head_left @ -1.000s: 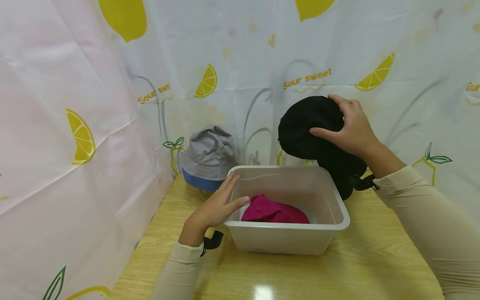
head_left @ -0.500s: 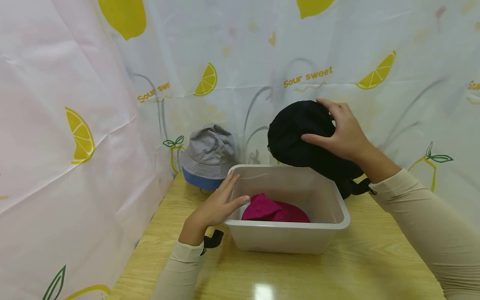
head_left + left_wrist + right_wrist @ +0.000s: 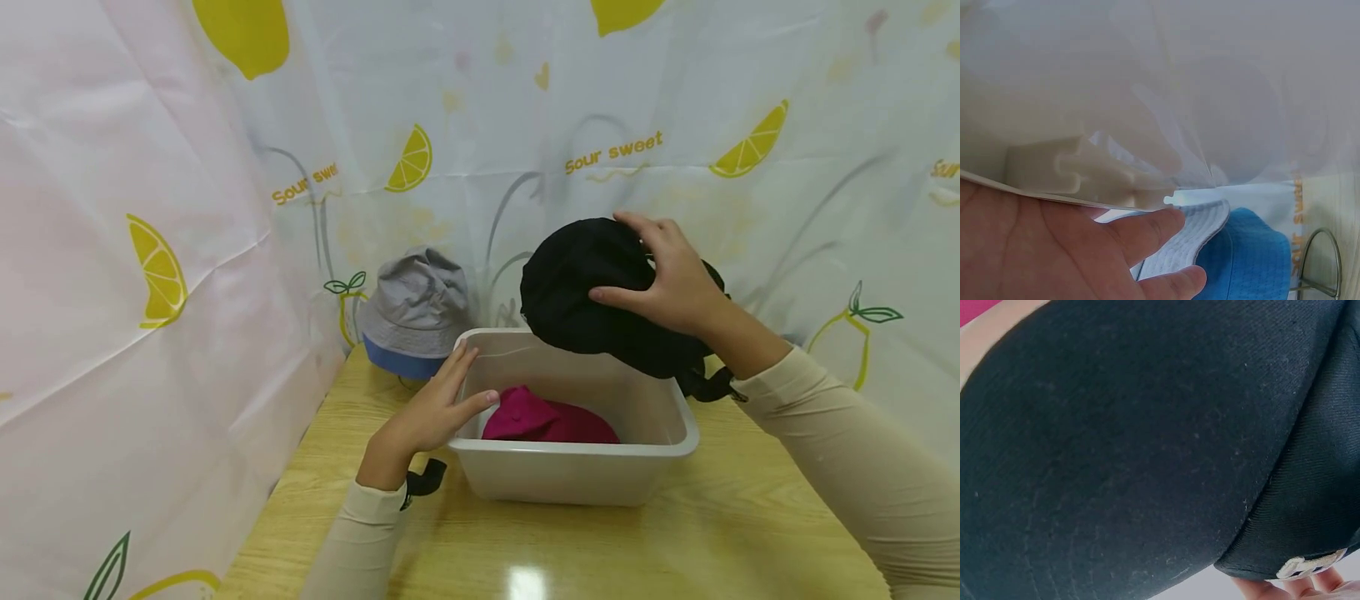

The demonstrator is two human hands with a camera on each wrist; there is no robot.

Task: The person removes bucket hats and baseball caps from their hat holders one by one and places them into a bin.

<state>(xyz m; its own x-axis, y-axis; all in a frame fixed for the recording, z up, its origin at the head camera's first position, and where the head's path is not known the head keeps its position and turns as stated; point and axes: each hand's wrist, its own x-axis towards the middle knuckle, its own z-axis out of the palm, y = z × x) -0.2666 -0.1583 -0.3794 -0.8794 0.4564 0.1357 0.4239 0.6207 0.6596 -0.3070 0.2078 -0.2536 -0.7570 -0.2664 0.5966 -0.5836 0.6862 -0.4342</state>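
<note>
Cap, black baseball type, sits in the grip of the right hand: thumb on the near face of the crown, fingers over the top and behind. Crown points to the left of the head view, brim slants down to the right. Cap is off the bench, raised at the back of a whitish plastic bin, covering part of its rear rim in the head view. Right-wrist view nearly filled by dark twill; pale raised lettering on the crown, fingertips just below it.

Left hand lies along the bin's left rim, fingers extended, thumb reaching over the inside. Left-wrist view: palm against the rim, two fingers stretched out past it.

Magenta cap inside the bin, on the floor of it, brim toward the right.

Grey bucket hat, blue along its lower edge, stands behind and left of the bin; wire loop close by it.

Beige sleeves on both arms, black fittings at the wrists. Bench has a pale wood-grain top. Backdrop: white curtain, lemon prints, "Sour sweet" in orange.
</note>
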